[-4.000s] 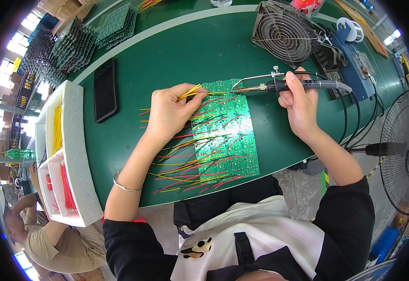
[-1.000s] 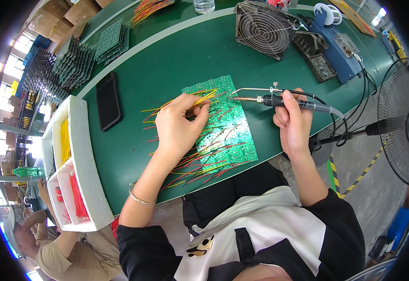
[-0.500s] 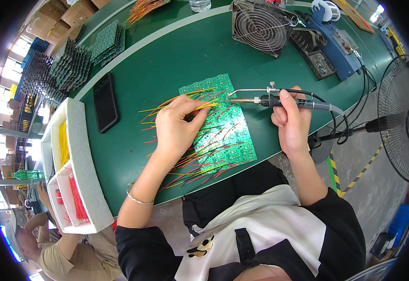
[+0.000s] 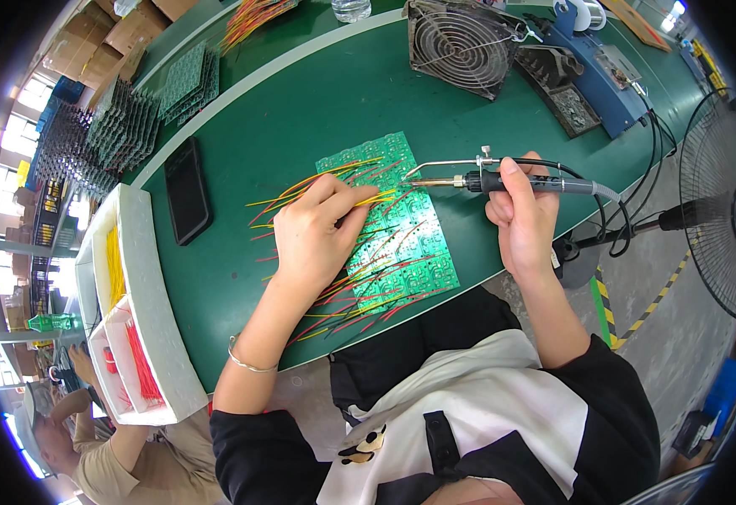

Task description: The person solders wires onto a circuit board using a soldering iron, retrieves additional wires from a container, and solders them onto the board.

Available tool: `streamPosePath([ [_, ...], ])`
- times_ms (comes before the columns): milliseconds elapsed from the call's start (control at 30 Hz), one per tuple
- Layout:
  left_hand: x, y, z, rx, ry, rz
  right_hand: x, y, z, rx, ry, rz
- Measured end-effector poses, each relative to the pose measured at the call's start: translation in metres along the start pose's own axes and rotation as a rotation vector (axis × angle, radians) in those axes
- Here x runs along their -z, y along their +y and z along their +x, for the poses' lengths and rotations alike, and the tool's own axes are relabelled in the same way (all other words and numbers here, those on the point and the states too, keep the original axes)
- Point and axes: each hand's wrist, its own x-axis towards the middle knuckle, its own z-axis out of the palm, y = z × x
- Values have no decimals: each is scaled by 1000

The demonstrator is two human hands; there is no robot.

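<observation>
A green circuit board panel (image 4: 418, 227) lies on the green work table, with many red and yellow wires (image 4: 334, 307) spread across it and over its left edge. My left hand (image 4: 319, 231) rests over the panel's left side, thumb and forefinger pinching a yellow wire (image 4: 380, 197). To the right, my right hand (image 4: 523, 219) is closed around a soldering iron (image 4: 494, 182), its metal tip pointing left at the panel near that wire's end. A thin solder feed tube (image 4: 448, 163) runs above the iron and bends down toward the tip. Whether the tip touches the board I cannot tell.
A black phone (image 4: 189, 192) and a white foam box (image 4: 162, 337) of yellow and red wires lie left. Stacked boards (image 4: 124, 122) stand far left. At the back are a square fan (image 4: 459, 49) and a blue soldering station (image 4: 595, 71). A co-worker (image 4: 132, 463) sits lower left.
The whole view has shifted slightly. My left hand still pinches the yellow wire, and the iron's tip stays by the same area of the panel.
</observation>
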Motion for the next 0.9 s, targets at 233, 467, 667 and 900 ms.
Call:
streamPosePath([
  [233, -5, -4, -2, -22, 45, 6, 0, -1, -1, -2, -2, -3],
  [467, -1, 0, -1, -13, 2, -3, -2, -1, -1, -10, 1, -9],
  [667, -1, 0, -1, -16, -2, -7, -3, -1, -1, -11, -16, -40],
  [900, -1, -1, -1, -23, 7, 1, -8, -4, 0, -28, 0, -101],
])
